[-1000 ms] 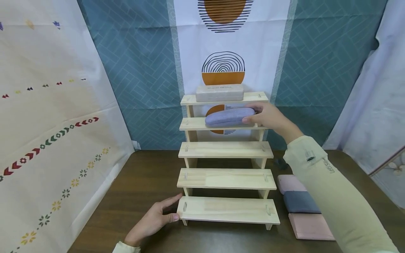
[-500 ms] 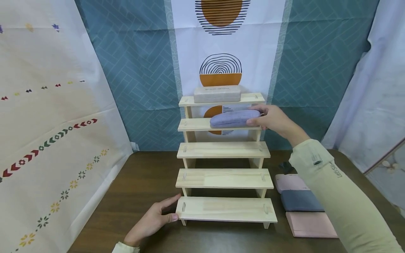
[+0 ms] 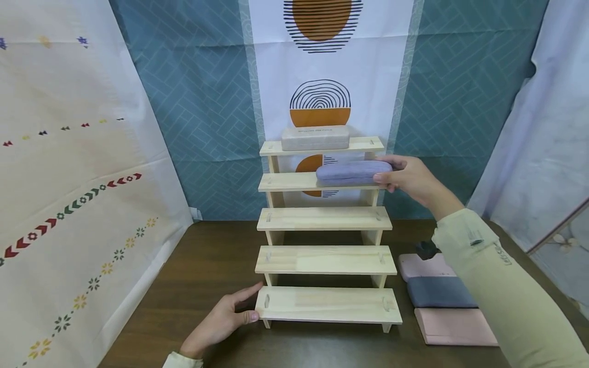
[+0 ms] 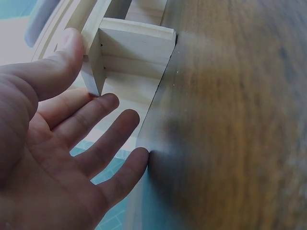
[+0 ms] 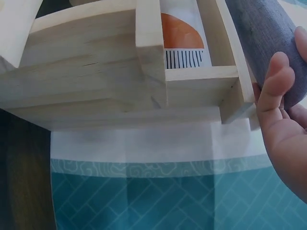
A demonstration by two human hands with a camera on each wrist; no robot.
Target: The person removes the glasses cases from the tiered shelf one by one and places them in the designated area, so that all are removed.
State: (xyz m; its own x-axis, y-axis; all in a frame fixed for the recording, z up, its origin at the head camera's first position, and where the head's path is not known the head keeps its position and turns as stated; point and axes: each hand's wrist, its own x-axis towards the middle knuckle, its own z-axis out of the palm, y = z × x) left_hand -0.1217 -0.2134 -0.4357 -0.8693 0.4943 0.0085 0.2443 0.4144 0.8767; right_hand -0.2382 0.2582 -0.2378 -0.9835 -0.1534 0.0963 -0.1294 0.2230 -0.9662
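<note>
A tiered wooden stand (image 3: 322, 219) with several steps rises in the middle of the head view. My right hand (image 3: 411, 179) pinches the right end of a lavender glasses case (image 3: 347, 173), which lies along the second step from the top, its end jutting past the step's right edge. In the right wrist view, thumb and fingers lie around the end of the case (image 5: 268, 38). At the lowest step's left end, my left hand (image 3: 225, 319) touches the stand, its fingers extended; the left wrist view shows them spread beside the wood. A grey-beige case (image 3: 315, 138) sits on the top step.
Right of the stand lie a pale pink case (image 3: 421, 266), a dark blue case (image 3: 439, 293) and another pink case (image 3: 453, 327) on the brown table (image 3: 221, 250). A small black object (image 3: 426, 250) is near the right sleeve. Patterned cloths hang behind and at both sides.
My right hand has slid the lavender glasses case to the right along its step. The left hand stays at the bottom step. The head view has shifted slightly.
</note>
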